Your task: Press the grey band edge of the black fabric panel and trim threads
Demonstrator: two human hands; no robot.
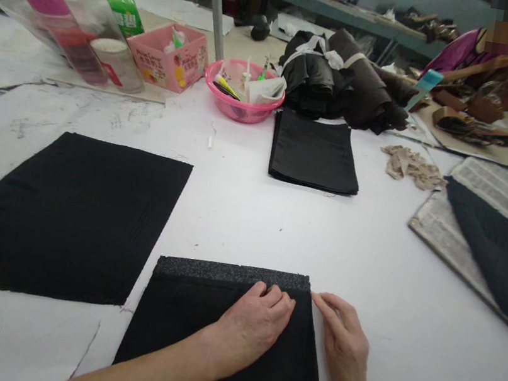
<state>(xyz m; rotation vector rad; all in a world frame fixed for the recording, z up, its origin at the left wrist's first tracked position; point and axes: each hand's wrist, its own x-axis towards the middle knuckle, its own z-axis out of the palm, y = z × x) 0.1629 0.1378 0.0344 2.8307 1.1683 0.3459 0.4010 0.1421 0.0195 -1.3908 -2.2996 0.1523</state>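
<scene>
on the white table [370, 246], the left hand [258, 318] curls over black cloth [188, 314], right hand [348, 341] at its edge; can't tell if they pinch. seems like straightening; next needs light fingers.

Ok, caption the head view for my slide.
Left hand on the near black cloth, right hand at its edge, speckled strip along its far end.

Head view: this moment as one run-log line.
left hand: curled, on near cloth | right hand: at near cloth's right edge | grey strip: along near cloth's far edge | left cloth: flat, untouched
</scene>
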